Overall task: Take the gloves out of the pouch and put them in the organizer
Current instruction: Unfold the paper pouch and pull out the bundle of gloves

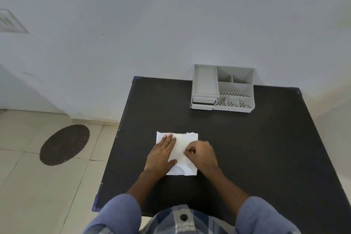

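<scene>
A flat white pouch (181, 143) lies on the black table (247, 148) in front of me. My left hand (162, 155) rests flat on the pouch's left half, fingers spread and pressing it down. My right hand (201, 155) is curled over the pouch's right side, thumb and fingertips pinching its surface near the middle. No gloves show outside the pouch. The grey organizer (222, 89), with several open compartments and two small drawers, stands at the table's far edge against the wall.
The table's left edge drops to a tiled floor with a dark oval mat (64, 144). A white wall (171, 24) rises behind the table. Bare tabletop lies between the pouch and the organizer and to the right.
</scene>
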